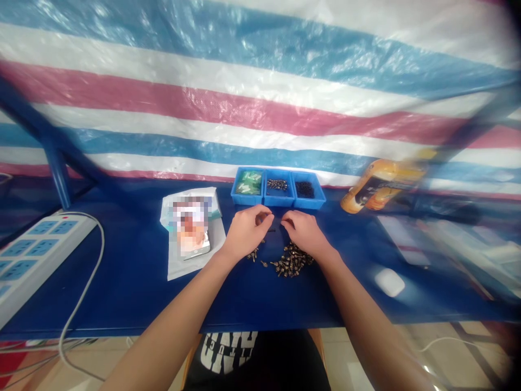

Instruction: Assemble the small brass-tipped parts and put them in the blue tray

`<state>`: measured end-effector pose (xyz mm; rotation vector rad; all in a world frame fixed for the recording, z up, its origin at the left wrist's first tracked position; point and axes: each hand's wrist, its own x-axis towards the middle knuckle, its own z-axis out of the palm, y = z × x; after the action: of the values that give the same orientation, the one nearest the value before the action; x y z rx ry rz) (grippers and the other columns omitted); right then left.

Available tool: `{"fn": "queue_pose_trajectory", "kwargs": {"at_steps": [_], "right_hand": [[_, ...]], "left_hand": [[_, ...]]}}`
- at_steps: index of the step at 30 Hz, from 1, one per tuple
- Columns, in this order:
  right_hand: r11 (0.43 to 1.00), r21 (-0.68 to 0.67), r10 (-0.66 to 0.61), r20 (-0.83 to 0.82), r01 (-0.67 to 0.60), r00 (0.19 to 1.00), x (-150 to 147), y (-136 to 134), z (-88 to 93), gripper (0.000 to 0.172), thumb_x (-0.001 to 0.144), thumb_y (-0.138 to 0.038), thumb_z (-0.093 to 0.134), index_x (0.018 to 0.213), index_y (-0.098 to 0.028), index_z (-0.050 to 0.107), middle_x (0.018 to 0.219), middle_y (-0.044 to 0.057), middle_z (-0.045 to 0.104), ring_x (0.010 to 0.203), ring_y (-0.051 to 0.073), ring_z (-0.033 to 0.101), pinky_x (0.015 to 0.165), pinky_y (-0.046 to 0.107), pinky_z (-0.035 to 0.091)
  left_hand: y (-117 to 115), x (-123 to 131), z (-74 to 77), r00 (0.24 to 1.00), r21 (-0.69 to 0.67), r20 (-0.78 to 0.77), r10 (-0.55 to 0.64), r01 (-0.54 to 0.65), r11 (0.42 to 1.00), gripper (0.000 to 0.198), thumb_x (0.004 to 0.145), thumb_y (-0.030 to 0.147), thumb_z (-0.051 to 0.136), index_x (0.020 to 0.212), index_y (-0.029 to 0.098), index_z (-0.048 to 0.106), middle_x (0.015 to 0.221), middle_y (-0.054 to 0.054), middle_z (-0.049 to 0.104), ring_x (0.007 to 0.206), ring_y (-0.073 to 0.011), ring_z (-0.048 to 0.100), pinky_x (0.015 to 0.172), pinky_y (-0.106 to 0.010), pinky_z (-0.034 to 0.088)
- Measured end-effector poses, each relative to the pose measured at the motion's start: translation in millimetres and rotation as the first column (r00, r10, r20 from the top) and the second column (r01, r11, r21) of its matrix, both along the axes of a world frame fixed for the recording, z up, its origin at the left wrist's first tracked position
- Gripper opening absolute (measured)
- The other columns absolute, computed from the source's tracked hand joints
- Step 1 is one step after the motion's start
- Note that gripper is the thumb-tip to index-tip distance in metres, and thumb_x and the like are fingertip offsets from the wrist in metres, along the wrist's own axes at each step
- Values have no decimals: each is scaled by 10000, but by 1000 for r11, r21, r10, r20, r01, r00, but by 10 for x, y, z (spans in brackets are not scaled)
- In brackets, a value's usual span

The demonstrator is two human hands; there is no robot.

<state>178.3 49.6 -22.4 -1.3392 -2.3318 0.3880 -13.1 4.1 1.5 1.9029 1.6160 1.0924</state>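
My left hand (246, 232) and my right hand (304, 233) rest on the dark blue tabletop (134, 282), their fingertips close together. Any small part between the fingers is too small to tell. A thin dark item (271, 229) lies just beneath them. A loose pile of small dark, brass-tipped screw-like parts (291, 262) sits just below my right hand, and a few strays (253, 253) lie near my left. Beyond my hands stands a blue three-compartment tray (278, 186) holding green packets, small screw-like parts and dark parts.
A smartphone (193, 228) lies on a white plastic bag (196, 265) to the left. Further left are a white power strip (38, 250) and its cable. A white mouse (389, 282) and an orange bottle (380, 184) sit right. A striped tarpaulin (260, 108) hangs behind.
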Motion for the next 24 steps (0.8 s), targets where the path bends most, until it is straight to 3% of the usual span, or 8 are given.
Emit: {"fn": "queue_pose_trajectory", "kwargs": {"at_steps": [6, 12, 17, 24], "right_hand": [[999, 11, 47, -268, -45, 962, -22, -15, 63, 139, 944, -233, 513, 910, -211, 646, 919, 37, 694, 845, 184, 628, 795, 311, 443], [968, -223, -46, -615, -118, 787, -67, -71, 189, 192, 906, -381, 585, 919, -202, 654, 836, 22, 668, 752, 165, 602, 708, 297, 466], [925, -337, -118, -691, -174, 714, -98, -87, 206, 236, 854, -432, 648, 876, -198, 668, 709, -1, 613, 679, 152, 559, 655, 293, 461], [901, -356, -108, -739, -248, 665, -140, -106, 184, 229, 833, -389, 690, 970, -206, 683, 814, 9, 666, 715, 140, 588, 697, 298, 483]], "left_hand": [[-6, -2, 15, 1000, 3, -15, -11, 11, 1000, 177, 914, 355, 554, 948, 255, 696, 846, 22, 733, 755, -163, 669, 720, -281, 471], [-29, 12, 41, 994, 3, 10, -105, 105, 994, 222, 919, 381, 565, 1021, 240, 702, 879, 4, 744, 741, -164, 667, 707, -276, 484], [-34, 33, 44, 976, 37, 41, -212, 211, 977, 194, 934, 351, 563, 984, 237, 711, 954, -2, 750, 781, -158, 666, 721, -265, 489], [-17, 20, 17, 989, 89, 29, -145, 142, 986, 166, 931, 319, 587, 913, 231, 726, 892, 4, 745, 735, -144, 642, 724, -259, 471]]}}
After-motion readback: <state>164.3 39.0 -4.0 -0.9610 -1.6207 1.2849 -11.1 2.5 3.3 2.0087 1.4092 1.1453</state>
